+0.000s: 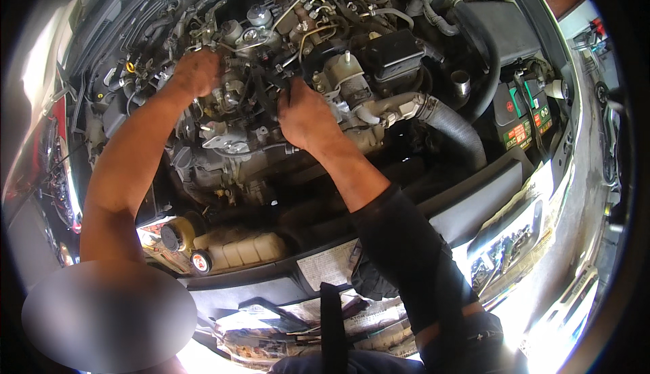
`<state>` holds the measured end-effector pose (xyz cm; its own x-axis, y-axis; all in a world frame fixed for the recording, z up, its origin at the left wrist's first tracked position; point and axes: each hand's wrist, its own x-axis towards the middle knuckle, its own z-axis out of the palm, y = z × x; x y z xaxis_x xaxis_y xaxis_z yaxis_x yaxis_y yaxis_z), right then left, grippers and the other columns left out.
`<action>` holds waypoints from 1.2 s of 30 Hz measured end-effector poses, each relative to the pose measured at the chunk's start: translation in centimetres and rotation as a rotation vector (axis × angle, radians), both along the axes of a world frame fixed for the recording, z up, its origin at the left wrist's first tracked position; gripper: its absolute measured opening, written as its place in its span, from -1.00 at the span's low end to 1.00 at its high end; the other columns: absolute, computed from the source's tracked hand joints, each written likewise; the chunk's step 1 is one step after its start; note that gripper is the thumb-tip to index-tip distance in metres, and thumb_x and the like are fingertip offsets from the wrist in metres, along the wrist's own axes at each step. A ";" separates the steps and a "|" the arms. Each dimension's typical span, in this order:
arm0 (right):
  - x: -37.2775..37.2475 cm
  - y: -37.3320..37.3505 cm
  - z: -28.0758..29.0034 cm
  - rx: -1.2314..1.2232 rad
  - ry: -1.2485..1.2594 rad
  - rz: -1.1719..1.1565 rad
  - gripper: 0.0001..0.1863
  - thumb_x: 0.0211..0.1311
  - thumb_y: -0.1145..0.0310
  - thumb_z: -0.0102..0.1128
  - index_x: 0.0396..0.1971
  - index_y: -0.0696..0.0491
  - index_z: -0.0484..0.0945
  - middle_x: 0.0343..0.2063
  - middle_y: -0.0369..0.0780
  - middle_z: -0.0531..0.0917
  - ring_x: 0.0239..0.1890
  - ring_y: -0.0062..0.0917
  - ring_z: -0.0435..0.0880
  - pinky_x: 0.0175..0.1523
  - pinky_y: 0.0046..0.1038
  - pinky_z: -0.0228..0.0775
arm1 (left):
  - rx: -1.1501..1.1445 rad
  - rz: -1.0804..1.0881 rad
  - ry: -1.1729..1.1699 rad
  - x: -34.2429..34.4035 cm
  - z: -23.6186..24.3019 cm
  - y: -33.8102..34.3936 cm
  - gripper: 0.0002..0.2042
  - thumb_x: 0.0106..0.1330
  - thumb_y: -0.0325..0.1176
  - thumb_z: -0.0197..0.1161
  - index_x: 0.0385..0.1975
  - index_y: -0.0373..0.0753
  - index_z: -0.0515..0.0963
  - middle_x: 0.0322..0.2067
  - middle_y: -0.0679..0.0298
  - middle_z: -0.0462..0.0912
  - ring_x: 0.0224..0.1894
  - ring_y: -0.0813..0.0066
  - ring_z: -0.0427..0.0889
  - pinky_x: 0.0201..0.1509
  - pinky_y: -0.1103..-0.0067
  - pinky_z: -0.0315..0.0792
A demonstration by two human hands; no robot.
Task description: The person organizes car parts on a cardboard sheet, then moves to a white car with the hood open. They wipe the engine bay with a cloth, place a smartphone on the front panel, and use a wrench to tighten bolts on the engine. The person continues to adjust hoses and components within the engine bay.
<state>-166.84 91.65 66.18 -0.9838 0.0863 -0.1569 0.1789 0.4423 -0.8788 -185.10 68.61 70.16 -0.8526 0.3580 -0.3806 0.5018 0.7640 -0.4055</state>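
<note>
Both my arms reach over an open engine bay, the left one bare and the right in a dark sleeve. My left hand point(196, 74) is closed in a fist among the metal fittings at the left of the engine point(230, 143); whatever it holds is hidden. My right hand point(305, 116), near the engine's middle, has its fingers curled round a dark black piece point(265, 96), whose kind I cannot make out. Pipes and brackets crowd between the two hands. A metal housing point(344, 72) stands just right of my right hand.
A thick ribbed hose point(457, 133) curves at the right, with a battery point(523, 113) beyond it. Behind stand a black box point(393, 55) and a larger dark housing point(497, 28). A beige tank point(240, 250) sits at the front left. A blurred patch covers the lower left.
</note>
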 end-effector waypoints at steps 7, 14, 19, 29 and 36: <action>0.5 0.1 -0.3 -0.014 0.000 0.013 -0.63 0.66 0.19 0.05 0.11 0.24 0.49 -0.02 0.24 0.74 0.13 0.27 0.68 0.30 0.16 0.49 | 0.121 0.021 0.007 -1.3 0.3 -0.6 -0.57 0.49 -0.14 0.30 0.29 -0.14 0.63 0.09 -0.02 0.78 0.22 -0.06 0.74 0.35 0.16 0.62; 0.1 0.4 0.6 -0.029 -0.041 0.009 -0.64 0.65 0.21 0.06 0.08 0.25 0.50 -0.01 0.24 0.74 0.16 0.25 0.68 0.30 0.15 0.49 | 0.003 -0.007 0.042 0.3 -0.2 -0.1 -0.61 0.42 -0.20 0.41 0.19 -0.17 0.69 0.10 -0.02 0.77 0.23 -0.06 0.74 0.34 0.17 0.64; 0.6 0.2 -0.2 0.138 0.128 0.075 -0.65 0.66 0.21 0.06 0.11 0.22 0.50 -0.02 0.25 0.74 0.13 0.27 0.68 0.26 0.17 0.49 | 0.082 -0.037 0.023 -1.1 -1.1 -1.1 -0.53 0.40 -0.23 0.44 0.27 -0.23 0.63 0.14 -0.05 0.75 0.26 -0.09 0.72 0.41 0.18 0.60; 0.6 -1.5 0.8 0.066 -0.059 0.115 -0.63 0.70 0.18 0.05 0.21 0.16 0.54 0.06 0.24 0.72 0.20 0.26 0.65 0.26 0.11 0.49 | 0.517 0.057 -0.008 5.2 5.5 -9.5 -0.49 0.39 -0.33 0.42 0.33 -0.21 0.56 0.35 -0.06 0.62 0.45 -0.17 0.52 0.56 0.08 0.42; 0.3 -0.4 1.5 -0.009 -0.050 0.062 -0.58 0.69 0.17 0.01 0.21 0.20 0.57 0.15 0.26 0.68 0.28 0.25 0.62 0.37 0.07 0.44 | 0.025 -0.214 0.121 7.0 5.8 -9.9 -0.32 0.41 -0.12 0.47 0.48 -0.24 0.48 0.50 -0.09 0.48 0.59 -0.08 0.37 0.76 0.13 0.17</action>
